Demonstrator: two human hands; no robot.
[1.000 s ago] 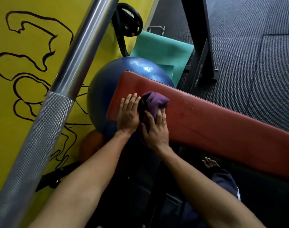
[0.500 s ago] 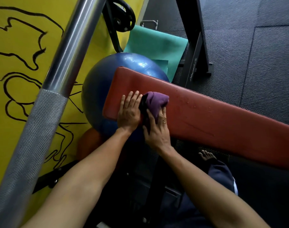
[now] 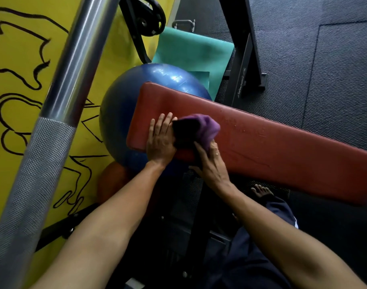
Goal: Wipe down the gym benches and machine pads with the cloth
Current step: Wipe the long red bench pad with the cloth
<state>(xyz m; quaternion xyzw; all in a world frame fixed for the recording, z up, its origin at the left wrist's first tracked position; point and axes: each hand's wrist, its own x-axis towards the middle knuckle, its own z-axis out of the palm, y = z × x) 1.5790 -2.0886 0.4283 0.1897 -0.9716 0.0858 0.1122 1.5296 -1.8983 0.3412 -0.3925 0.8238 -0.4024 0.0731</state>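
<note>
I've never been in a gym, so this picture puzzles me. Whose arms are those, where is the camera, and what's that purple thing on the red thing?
There is no machine: these are a person's two arms, filmed by a camera worn on their head, looking down. The long red cushion is a gym bench. The left hand lies flat on it, fingers straight. The right hand holds a bunched purple cloth against the bench to wipe it. The thick silver pole is a barbell. Past the bench are a blue exercise ball and a green mat.
</note>
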